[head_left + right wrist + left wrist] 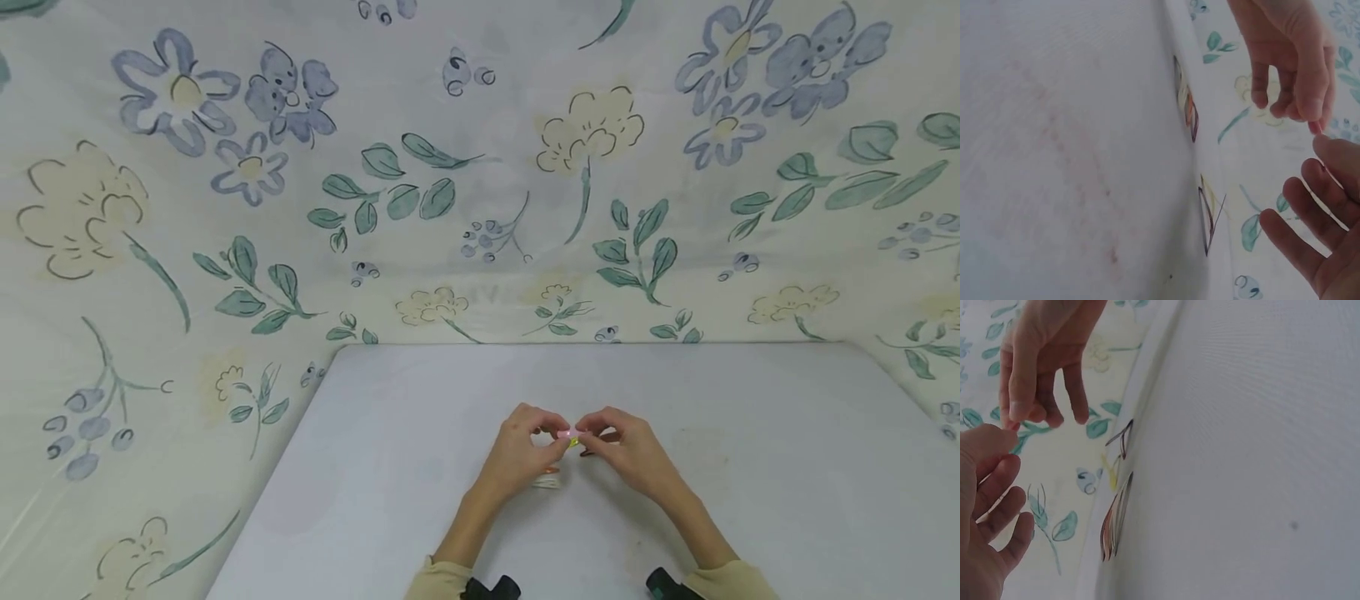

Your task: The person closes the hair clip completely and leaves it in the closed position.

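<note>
From my remote seat, I judge the step in hand as fine fingertip handling of the pink piece (572, 433), held above the worktop (420, 392), well short of its far edge. It calls for a light, even pinch from both sides: too hard could crease or spring something this small, too slack could drop it. I would use thumb and index alone and steady both wrists so neither side tugs. The left hand (522, 442) and right hand (628, 447) each grip it between thumb and index; the other fingers curve loosely away. Both forearms angle inward from the worktop's near side, with wrists raised. Beneath lie a bundle of thin strips (1116, 522) and, just beside it, a yellow strip (1112, 475); what they are made of, I can't tell.
</note>
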Demonstrator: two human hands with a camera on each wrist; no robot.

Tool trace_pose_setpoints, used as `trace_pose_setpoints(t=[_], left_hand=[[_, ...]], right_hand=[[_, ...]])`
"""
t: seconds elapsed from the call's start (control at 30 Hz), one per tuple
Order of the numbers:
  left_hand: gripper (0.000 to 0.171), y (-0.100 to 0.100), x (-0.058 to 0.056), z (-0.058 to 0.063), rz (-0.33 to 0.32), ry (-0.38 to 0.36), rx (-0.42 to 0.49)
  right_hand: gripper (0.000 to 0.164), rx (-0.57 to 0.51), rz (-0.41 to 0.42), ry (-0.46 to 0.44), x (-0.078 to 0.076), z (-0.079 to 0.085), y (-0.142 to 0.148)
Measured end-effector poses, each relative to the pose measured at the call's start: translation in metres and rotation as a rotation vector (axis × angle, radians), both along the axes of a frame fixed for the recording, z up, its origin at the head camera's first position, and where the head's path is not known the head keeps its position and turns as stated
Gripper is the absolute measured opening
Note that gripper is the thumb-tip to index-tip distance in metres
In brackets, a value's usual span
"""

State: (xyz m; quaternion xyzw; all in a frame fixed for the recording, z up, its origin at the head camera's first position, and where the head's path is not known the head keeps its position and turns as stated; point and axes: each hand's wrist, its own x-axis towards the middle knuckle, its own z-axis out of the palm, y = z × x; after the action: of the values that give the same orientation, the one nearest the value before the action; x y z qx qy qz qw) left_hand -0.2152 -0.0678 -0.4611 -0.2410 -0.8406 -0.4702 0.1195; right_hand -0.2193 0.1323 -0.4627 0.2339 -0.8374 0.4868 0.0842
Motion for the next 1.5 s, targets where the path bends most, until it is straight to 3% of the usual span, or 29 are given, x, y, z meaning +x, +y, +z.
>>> trace_pose_setpoints(t=[0.2,0.5,0.87,1.0,1.27,1.5], left_hand=[[0.01,0.006,-0.001,-0.001,-0.013,0.041,-0.058],[0.01,0.011,-0.001,-0.008,-0.029,0.023,-0.12],[0.006,0.018,0.004,-0.008,-0.02,-0.131,-0.184],[0.005,0.019,0.004,-0.007,-0.005,-0.113,-0.247],[0.006,0.024,0.005,-0.006,0.028,-0.115,-0.365],[0.006,0.031,0.005,-0.003,0.034,-0.042,-0.511]], right_hand=[[0.011,0.064,-0.031,0.003,0.002,-0.002,0.007],[0.01,0.16,-0.028,-0.04,0.006,-0.004,0.016],[0.01,0.292,0.007,-0.008,0.01,-0.005,0.024],[0.01,0.358,0.014,0.006,0.008,-0.004,0.026],[0.01,0.463,0.011,-0.109,0.003,-0.001,0.024],[0.007,0.543,0.044,-0.096,0.004,0.004,0.024]])
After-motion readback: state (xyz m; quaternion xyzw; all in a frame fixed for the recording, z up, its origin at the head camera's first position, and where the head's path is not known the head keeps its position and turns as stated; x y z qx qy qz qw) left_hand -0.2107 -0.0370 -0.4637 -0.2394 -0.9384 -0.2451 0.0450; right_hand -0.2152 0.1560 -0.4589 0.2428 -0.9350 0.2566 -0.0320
